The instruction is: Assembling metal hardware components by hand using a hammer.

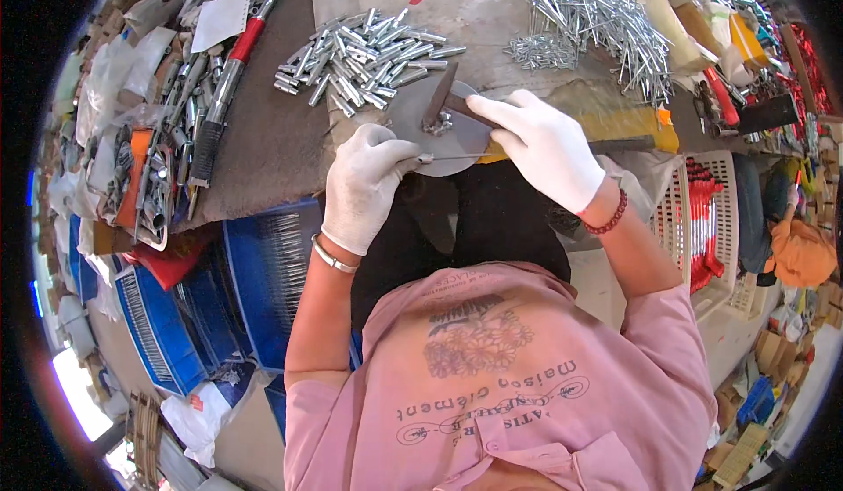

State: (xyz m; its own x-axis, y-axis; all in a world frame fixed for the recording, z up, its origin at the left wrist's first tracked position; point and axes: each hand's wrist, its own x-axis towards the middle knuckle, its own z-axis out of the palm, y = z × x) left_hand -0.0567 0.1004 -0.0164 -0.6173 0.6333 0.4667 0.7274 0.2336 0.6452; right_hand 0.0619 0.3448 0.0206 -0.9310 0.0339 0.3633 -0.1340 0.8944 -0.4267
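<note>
Slim silver metal rod [461,155] spans the near part of the grey round metal plate [404,104], its long axis left to right. The white-gloved left hand [364,179], nearer, pinches its left end; the white-gloved right hand [549,148], right of the plate, grips a dark hammer [441,96]; whether it touches the rod, I cannot tell. Beyond the plate, silver metal sleeves [369,59] heap on the worn brown worktop [272,113].

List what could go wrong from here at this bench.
1. Struck fingers: the left hand pinches a thin metal rod close to the hammer in the right hand, so a stray blow might catch the fingertips.
2. Dropped parts: the round grey plate sits at the near edge of the bench, so anything slipping off could fall toward the lap.
3. Scattering: the loose silver sleeves lie near the plate and may roll if knocked.
</note>
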